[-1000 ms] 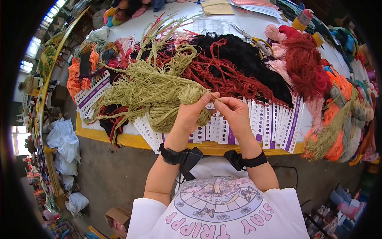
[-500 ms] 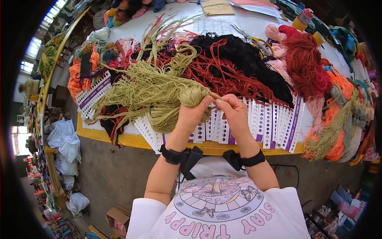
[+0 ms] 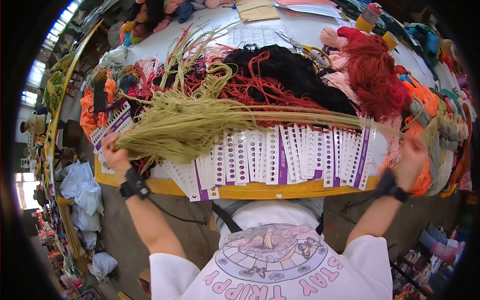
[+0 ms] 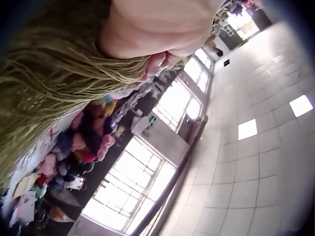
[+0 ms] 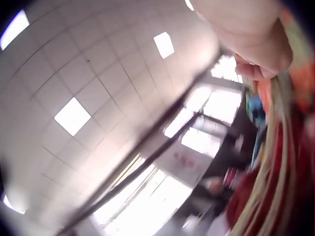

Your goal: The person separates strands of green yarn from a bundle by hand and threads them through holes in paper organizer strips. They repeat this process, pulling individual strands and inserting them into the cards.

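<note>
A bundle of olive-green yarn (image 3: 180,125) stretches across the front of the table, over the white punched cards. At its left end my left hand (image 3: 116,152) grips the gathered strands; the left wrist view shows the yarn (image 4: 64,73) running into the curled fingers of that hand (image 4: 157,29). Far to the right, my right hand (image 3: 414,152) pinches a few thin strands drawn out taut from the bundle. In the right wrist view the pale strands (image 5: 268,182) hang from between thumb and fingers of the hand (image 5: 251,34).
White cards with holes and purple bands (image 3: 280,155) line the table's yellow front edge (image 3: 250,192). Black yarn (image 3: 290,70) and dark red yarn (image 3: 260,92) lie behind. Scissors (image 3: 312,50) rest further back. Red, pink and orange skeins (image 3: 375,75) pile up at the right.
Both hands were together at a looped green bundle in the middle. They have moved far apart, left and right, and the strands now stretch between them.
</note>
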Demonstrator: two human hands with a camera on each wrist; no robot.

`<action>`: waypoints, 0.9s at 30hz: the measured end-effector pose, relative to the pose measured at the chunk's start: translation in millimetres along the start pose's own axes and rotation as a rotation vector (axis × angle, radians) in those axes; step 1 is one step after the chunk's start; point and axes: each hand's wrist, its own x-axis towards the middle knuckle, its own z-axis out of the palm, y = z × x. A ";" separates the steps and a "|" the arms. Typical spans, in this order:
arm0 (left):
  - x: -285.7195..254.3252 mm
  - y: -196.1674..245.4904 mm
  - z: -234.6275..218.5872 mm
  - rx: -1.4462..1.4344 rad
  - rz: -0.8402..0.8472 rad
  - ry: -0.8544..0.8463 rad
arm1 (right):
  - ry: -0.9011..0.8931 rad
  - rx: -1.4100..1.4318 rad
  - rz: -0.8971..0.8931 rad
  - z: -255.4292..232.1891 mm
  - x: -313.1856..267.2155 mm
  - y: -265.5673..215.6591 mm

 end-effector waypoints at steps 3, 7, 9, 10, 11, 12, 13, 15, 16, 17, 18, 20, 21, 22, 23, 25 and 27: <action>-25.0 -22.0 46.4 0.103 0.020 -0.156 | 0.373 0.538 0.035 -80.0 80.4 47.1; -71.5 -165.2 71.6 0.262 -0.476 -0.349 | -0.159 0.589 0.294 44.2 7.1 -30.6; -116.4 -241.9 82.0 0.655 -0.652 -0.003 | -0.829 0.609 0.322 108.8 -49.4 -16.9; -127.9 -274.0 73.1 0.677 -0.772 -0.040 | -1.015 0.654 0.340 129.5 -79.2 -32.2; -141.1 -294.8 68.7 0.903 -0.850 -0.154 | -1.124 0.696 0.427 144.8 -97.9 -26.4; -148.8 -317.7 60.4 0.884 -0.923 -0.227 | -1.231 0.725 0.517 160.0 -116.6 -20.7; -156.7 -333.7 54.8 0.972 -0.896 -0.266 | -1.311 0.966 0.738 161.8 -119.0 -33.1; -158.2 -343.4 55.2 0.894 -0.939 -0.267 | -1.336 0.992 0.757 166.2 -125.6 -29.9; -157.7 -344.6 58.7 0.874 -0.956 -0.246 | -1.345 1.006 0.764 167.9 -126.5 -29.1; -158.0 -346.6 57.7 0.952 -0.917 -0.202 | -1.337 0.933 0.712 167.8 -126.9 -29.0; -158.4 -348.2 54.7 1.029 -0.875 -0.156 | -1.267 0.796 0.626 169.2 -128.4 -30.3; -160.2 -351.2 46.6 1.262 -0.664 -0.202 | -1.123 0.529 0.456 173.3 -130.4 -31.7; -163.5 -353.0 43.0 1.408 -0.492 -0.295 | -1.125 0.378 0.338 174.3 -128.8 -30.4; -166.8 -354.3 40.5 1.545 -0.313 -0.390 | -1.118 0.226 0.219 174.9 -125.7 -28.3; -171.0 -354.6 38.5 1.540 -0.334 -0.331 | -1.104 0.075 0.101 174.8 -124.0 -26.2; -177.4 -353.2 42.9 1.528 -0.372 -0.212 | -1.054 0.196 0.274 176.9 -125.7 -22.8; -175.5 -352.0 55.8 1.458 -0.561 -0.045 | -1.012 0.330 0.405 179.9 -126.3 -20.8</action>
